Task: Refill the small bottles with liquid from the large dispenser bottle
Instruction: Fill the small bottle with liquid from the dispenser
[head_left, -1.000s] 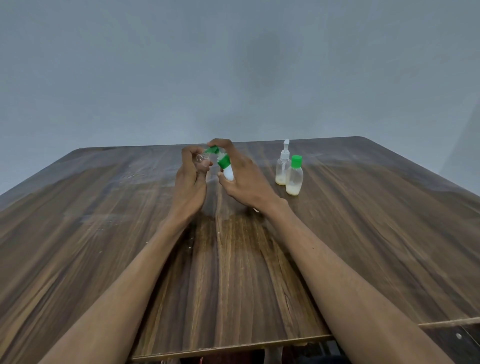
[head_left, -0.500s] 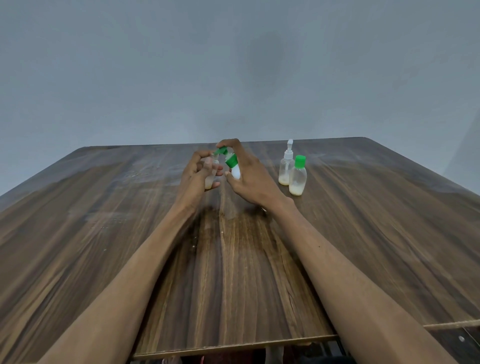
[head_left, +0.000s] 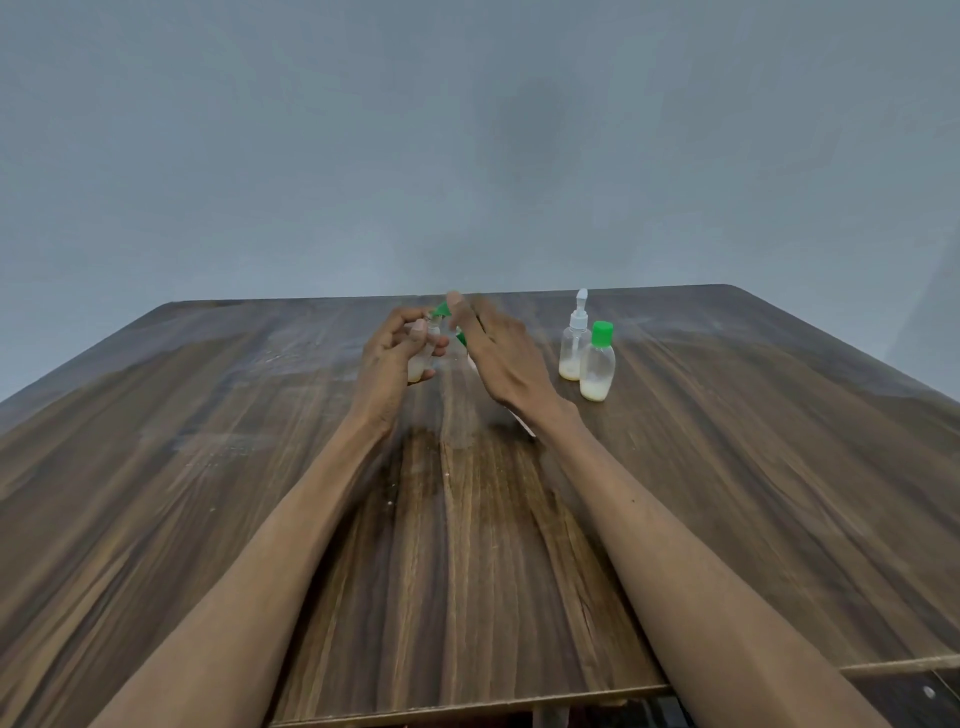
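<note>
A plain grey-blue wall rises behind the counter, a slab of dark wood-grain laminate with streaky brown bands and a rounded far right corner. Both your forearms reach in from the near edge and meet over the middle of the counter, toward its far edge.

Toward the far right corner two small bottles stand upright, just beside each other and possibly touching: a clear pump bottle with a tall white nozzle, and nearer you a green-capped bottle with rounded shoulders. Each holds a shallow layer of milky, cream-coloured liquid at the bottom. Nothing stands between them and your right hand, which is near but apart from them.

Your left hand grips a third small clear bottle, fingers curled round its body, a little pale liquid showing at its base (its neck is blurred). Your right hand holds the large dispenser bottle, mostly hidden behind the palm: only slivers of green collar and white body show, plus a white edge below the wrist. Its green spout tips toward the small bottle's mouth, with your right fingers curled over it. I cannot tell whether liquid is flowing.

So: three small bottles, one dispenser, two hands.
</note>
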